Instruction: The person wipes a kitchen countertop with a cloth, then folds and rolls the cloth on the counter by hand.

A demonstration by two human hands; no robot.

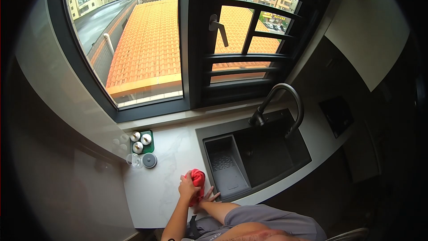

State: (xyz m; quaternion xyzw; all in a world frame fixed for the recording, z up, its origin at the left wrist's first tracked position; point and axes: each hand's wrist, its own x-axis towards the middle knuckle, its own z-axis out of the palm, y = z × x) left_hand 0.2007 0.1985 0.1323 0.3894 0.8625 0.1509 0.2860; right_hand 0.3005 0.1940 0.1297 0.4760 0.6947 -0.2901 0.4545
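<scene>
My left hand (pixel 189 187) is wrapped around a bunched red cloth (pixel 198 179) at the front of the white countertop, left of the sink. Close beside it, my right hand (pixel 208 196) rests with fingers spread, by the near left corner of the sink's rim. The lower end of the cloth hangs between my two arms, and part of it is hidden by my left hand.
A dark sink (pixel 267 151) with a grey drain basket (pixel 227 165) and a tall curved faucet (pixel 299 102) lies to the right. At the back left are a green tray (pixel 149 148) of white lidded jars, a grey-lidded container (pixel 150 160) and clear cups. A window (pixel 185 102) stands behind.
</scene>
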